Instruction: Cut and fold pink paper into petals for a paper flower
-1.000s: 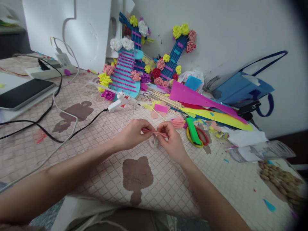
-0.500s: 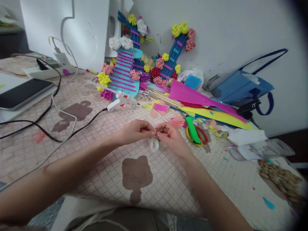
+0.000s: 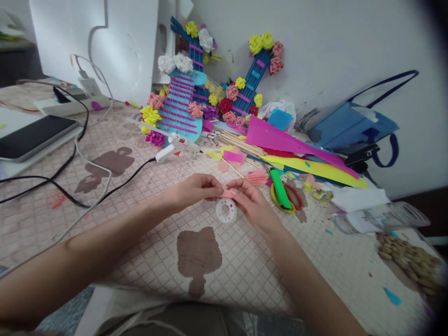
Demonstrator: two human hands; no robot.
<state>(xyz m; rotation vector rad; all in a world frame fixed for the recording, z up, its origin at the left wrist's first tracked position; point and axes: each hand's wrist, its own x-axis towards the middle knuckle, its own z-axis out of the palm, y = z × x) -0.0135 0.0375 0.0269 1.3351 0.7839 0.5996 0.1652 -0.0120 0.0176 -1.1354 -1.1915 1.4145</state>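
My left hand [image 3: 205, 189] is closed, pinching one end of a small pink paper strip [image 3: 228, 193]. Between thumb and fingers of my right hand [image 3: 250, 200] is the strip's other end. Right under the strip, a white plastic spool [image 3: 221, 218] with small holes round its ring faces me; whether it hangs from the fingers or rests on the table I cannot tell. Beyond the hands lie a stack of salmon paper pieces [image 3: 257, 177] and scissors [image 3: 297, 198] with red and yellow handles, a green cutter [image 3: 280, 187] on top of them.
A white glue gun [image 3: 171, 149] with a black cable lies at centre left. Behind it stand paper-flower guitar shapes [image 3: 180, 102]. Wooden sticks [image 3: 238, 142] and coloured sheets [image 3: 280, 137] lie at the back. A phone [image 3: 38, 135] is far left, a bag of peanuts [image 3: 406, 261] right.
The white spool has turned from a slanted side view to face me. More of the pink strip shows between my hands, whose fingers have shifted slightly.
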